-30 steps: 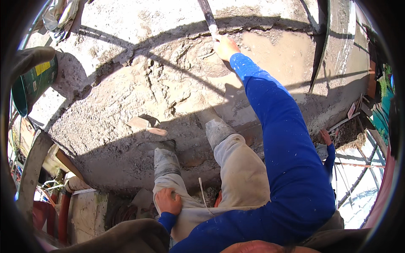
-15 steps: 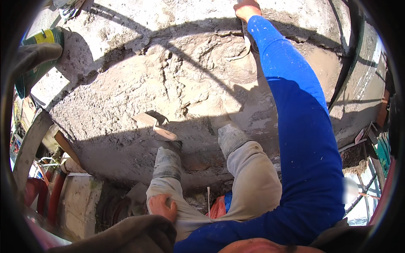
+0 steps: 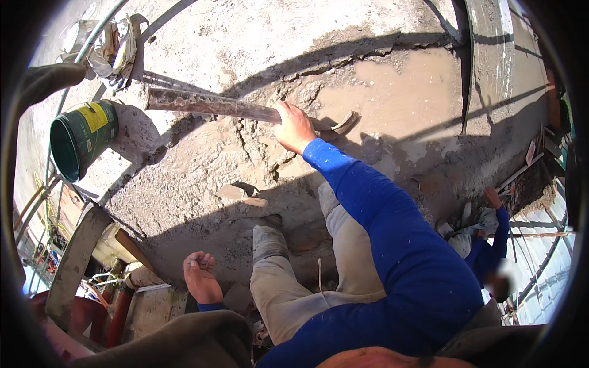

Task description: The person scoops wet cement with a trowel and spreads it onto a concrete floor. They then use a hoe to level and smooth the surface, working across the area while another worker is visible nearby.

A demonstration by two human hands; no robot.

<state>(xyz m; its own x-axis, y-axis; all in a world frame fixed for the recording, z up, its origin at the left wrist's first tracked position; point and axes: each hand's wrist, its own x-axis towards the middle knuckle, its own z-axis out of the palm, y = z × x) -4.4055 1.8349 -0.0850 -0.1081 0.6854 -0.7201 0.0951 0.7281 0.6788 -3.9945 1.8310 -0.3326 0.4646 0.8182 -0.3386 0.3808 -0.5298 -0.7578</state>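
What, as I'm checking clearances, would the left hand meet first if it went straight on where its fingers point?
The left hand would probably meet the shaded muddy ground first, though its height above that surface is unclear.

the blue sleeve (image 3: 392, 214) is flecked white and the beige trousers (image 3: 354, 257) have 1 pale drawstring (image 3: 319, 277).
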